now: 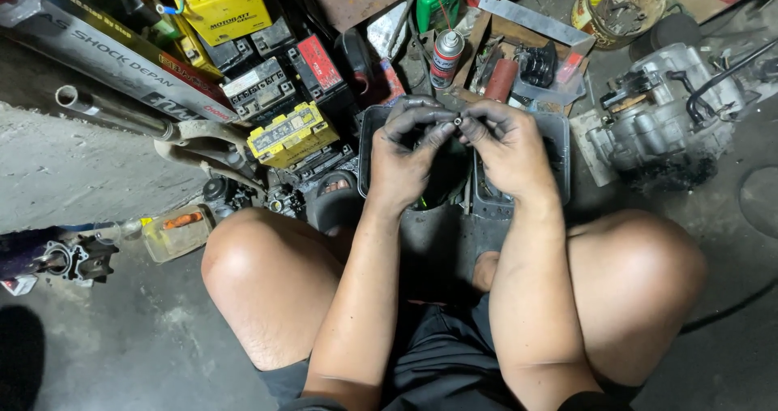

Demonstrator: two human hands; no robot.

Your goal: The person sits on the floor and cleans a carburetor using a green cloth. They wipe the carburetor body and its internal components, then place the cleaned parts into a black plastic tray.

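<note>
While the person is squatting over the concrete floor (121, 338) with knees spread wide, the biggest thing nearby is sitting off to their right: a grey engine casing (660, 107), resting on the ground well apart from the hands. Across on their left, a heap of motorcycle batteries is lying, a yellow battery (292, 133) nearest, with a long metal tube (113, 111) slanting beside it. Directly beneath the hands, a dark plastic tray (559, 135) is sitting between the knees, and just beyond it a small spray can (446, 57) is standing upright near a green bottle (436, 2).

Both forearms are reaching forward from the lap, wrists bent so the grimy hands are meeting above the tray. The left hand (405, 164) and right hand (510, 147) are curling inward, thumb and forefinger tips of each pressing together on a tiny metal part (459, 122) pinched between them; the other fingers are folding loosely.

The part is looking like a short bright sleeve or bush, though it is too small to tell for certain. It is probably light and rigid, and likely slippery with the oil coating the fingers, so pinching it at both ends seems the surest hold.
</note>
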